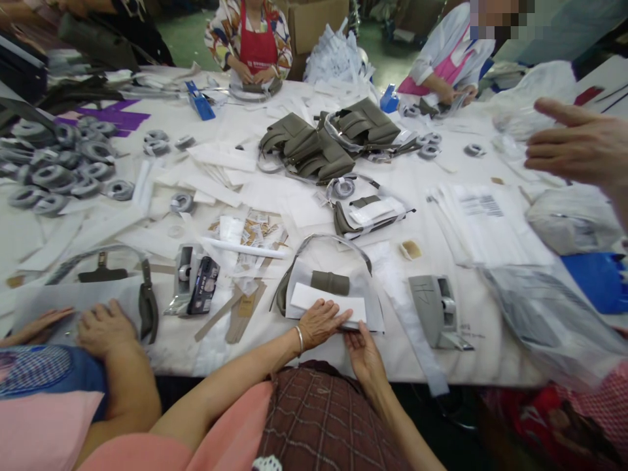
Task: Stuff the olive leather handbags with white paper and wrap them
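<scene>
paper sheet [328, 301] partly under left hand [321, 322], barcode label [481, 205] print unreadable

My only view is the head camera, tipped forward and down over the near edge of the desk [493, 330], close above my left hand [321, 322] and right hand [364, 354] at bottom centre, with the far side and a co-worker [255, 46] up top.

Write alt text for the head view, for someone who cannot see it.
Left hand lies flat on a white paper card beside a rolled olive-grey fabric strap; right hand touches the card's near edge. Other people work around the cluttered white table.
</scene>
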`<state>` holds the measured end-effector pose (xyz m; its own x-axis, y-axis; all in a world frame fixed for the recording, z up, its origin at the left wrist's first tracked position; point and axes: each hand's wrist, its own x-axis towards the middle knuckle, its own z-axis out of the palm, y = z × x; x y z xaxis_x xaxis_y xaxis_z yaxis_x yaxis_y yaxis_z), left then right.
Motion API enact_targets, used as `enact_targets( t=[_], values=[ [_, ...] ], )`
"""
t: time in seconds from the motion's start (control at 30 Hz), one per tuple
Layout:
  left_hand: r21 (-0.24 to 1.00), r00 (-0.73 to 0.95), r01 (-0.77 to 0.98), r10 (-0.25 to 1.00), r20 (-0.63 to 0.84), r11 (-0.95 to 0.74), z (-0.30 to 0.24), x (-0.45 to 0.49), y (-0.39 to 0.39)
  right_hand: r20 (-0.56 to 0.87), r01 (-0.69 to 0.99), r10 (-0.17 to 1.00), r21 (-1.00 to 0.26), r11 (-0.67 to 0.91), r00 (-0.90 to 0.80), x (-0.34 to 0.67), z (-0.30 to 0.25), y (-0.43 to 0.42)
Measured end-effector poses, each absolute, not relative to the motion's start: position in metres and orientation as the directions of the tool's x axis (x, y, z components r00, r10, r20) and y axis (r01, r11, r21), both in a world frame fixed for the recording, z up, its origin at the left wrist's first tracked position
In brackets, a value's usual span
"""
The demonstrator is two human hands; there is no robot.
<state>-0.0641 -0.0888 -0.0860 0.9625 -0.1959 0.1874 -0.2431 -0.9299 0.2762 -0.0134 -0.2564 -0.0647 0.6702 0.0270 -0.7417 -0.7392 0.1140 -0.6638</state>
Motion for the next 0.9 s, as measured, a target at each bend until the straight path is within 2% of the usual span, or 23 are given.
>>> enact_targets(
  t=[0.17,0.3,0.43,0.53,0.73,0.9],
  values=[
    [0.221,0.950,-0.248,-0.192,0.247,-0.943,-0.088,-0.066,-0.090,-0.741,-0.739,0.059,-0.655,0.155,0.669,-0.009,-0.063,-0.248],
    [0.140,0.927,-0.285,-0.236,0.290,-0.948,-0.090,-0.067,-0.096,-0.761,-0.760,-0.023,-0.649,0.023,0.649,0.000,-0.065,-0.242],
    [0.085,0.934,-0.240,-0.206,0.291,-0.967,-0.090,-0.063,-0.101,-0.774,-0.777,-0.065,-0.629,-0.031,0.629,0.006,-0.069,-0.237],
    [0.092,0.936,-0.216,-0.180,0.301,-0.972,-0.087,-0.057,-0.101,-0.774,-0.776,-0.048,-0.628,-0.066,0.631,0.006,-0.067,-0.235],
    [0.184,0.944,-0.238,-0.183,0.273,-0.954,-0.080,-0.045,-0.098,-0.760,-0.754,0.004,-0.645,-0.122,0.650,0.005,-0.053,-0.229],
    [0.183,0.924,-0.280,-0.213,0.318,-0.942,-0.086,-0.045,-0.105,-0.781,-0.754,0.113,-0.623,-0.209,0.614,0.007,-0.046,-0.237]
  ],
)
